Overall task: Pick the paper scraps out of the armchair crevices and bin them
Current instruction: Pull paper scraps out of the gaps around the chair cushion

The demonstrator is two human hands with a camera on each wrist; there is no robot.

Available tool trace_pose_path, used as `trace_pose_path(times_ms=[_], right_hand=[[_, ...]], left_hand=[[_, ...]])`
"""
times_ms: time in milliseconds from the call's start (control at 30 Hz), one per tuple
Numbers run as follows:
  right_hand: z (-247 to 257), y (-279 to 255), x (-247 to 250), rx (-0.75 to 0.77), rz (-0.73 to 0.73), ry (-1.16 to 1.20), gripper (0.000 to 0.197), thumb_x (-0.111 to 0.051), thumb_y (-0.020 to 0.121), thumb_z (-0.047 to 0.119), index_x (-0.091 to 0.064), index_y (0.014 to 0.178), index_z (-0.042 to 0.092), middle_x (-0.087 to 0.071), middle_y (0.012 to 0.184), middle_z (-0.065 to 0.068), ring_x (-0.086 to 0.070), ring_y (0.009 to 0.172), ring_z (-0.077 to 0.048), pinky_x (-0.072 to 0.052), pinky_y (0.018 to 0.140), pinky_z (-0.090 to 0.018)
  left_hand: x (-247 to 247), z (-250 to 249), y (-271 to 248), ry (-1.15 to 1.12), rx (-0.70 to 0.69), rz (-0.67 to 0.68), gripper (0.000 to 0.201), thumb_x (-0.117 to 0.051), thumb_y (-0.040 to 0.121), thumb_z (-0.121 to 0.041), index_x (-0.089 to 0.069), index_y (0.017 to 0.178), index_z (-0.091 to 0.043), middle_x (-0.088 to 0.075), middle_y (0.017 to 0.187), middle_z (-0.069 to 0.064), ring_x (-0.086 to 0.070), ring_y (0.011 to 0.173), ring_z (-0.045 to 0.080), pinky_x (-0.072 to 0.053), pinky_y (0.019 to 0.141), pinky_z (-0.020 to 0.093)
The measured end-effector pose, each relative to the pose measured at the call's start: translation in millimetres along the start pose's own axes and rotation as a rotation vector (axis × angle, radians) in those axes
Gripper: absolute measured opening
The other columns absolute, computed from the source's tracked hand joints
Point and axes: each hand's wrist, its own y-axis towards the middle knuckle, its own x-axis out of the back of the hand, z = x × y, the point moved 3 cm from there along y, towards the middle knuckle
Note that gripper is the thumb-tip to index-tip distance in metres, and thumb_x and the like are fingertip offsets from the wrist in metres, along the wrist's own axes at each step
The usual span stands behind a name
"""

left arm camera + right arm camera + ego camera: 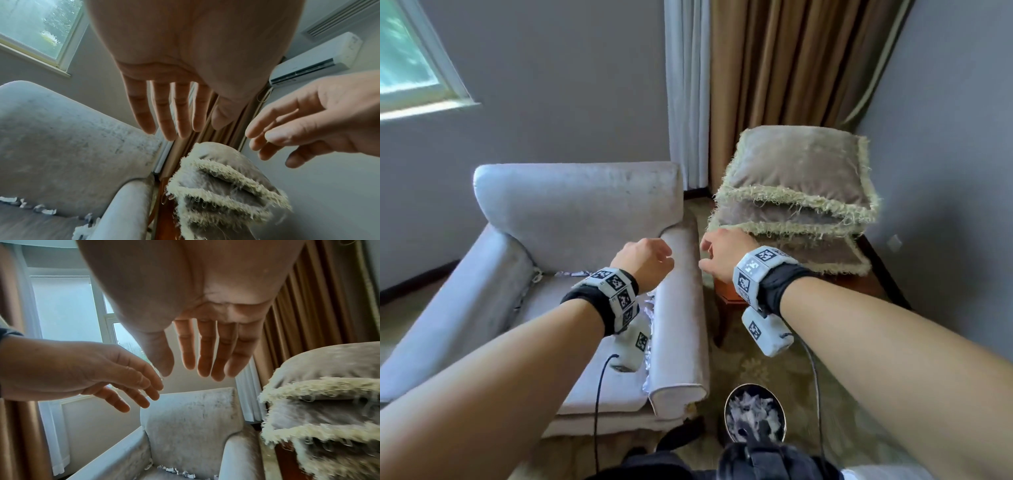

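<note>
Left fingers (162, 110): straight, slightly spread, holding nothing.
Left hand (645, 262): in the air above the far end of the armchair's right armrest (681, 315).
Right fingers (207, 350): straight, close together, holding nothing.
Right hand (724, 255): in the air just right of the armrest, near the left hand, not touching it.
Paper scraps (571, 273): wedged along the crevice between seat and backrest; more stick out of the gap beside the right armrest.
Armchair (571, 212): pale grey, at the left.
Bin (755, 416): round, on the floor near the armchair's right front corner, with white scraps inside.
Cushions (796, 198): fringed, stacked on a wooden side table (726, 298) right of the armchair.
Curtain (791, 68): brown, behind the cushions.
</note>
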Motion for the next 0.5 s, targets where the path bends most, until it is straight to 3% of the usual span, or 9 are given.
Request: trace_pose_path(times_ms=[200,333,500], right_hand=[[127,105,-24,0.096,0.061,-0.076,0.03,-0.06,0.082,0.028,-0.063,0.112,0.021,-0.066,0.112,-0.002,-0.059,0.106,-0.026,-0.05,0.092,-0.036],[195,157,-51,0.156,0.142,-0.079,0.032,-0.062,0.082,0.036,-0.063,0.112,0.024,-0.068,0.109,0.0,-0.061,0.104,-0.025,-0.051,0.092,-0.037],[260,209,-92,0.231,0.234,-0.097,0.028,-0.062,0.08,0.037,-0.064,0.106,0.028,-0.069,0.106,0.001,-0.062,0.102,-0.025,-0.051,0.092,-0.035]], left_hand=[[62,131,51,-0.043,0.093,0.016,0.019,-0.056,0.085,-0.037,-0.068,0.1,-0.034,-0.071,0.106,0.0,-0.064,0.097,0.026,-0.053,0.089,0.036],[95,203,69,-0.052,0.157,0.012,0.022,-0.056,0.088,-0.037,-0.068,0.106,-0.032,-0.072,0.107,-0.002,-0.065,0.099,0.024,-0.053,0.09,0.035],[112,279,68,-0.115,0.271,-0.033,0.019,-0.058,0.088,-0.035,-0.069,0.101,-0.028,-0.073,0.102,-0.006,-0.066,0.097,0.021,-0.053,0.088,0.034]])
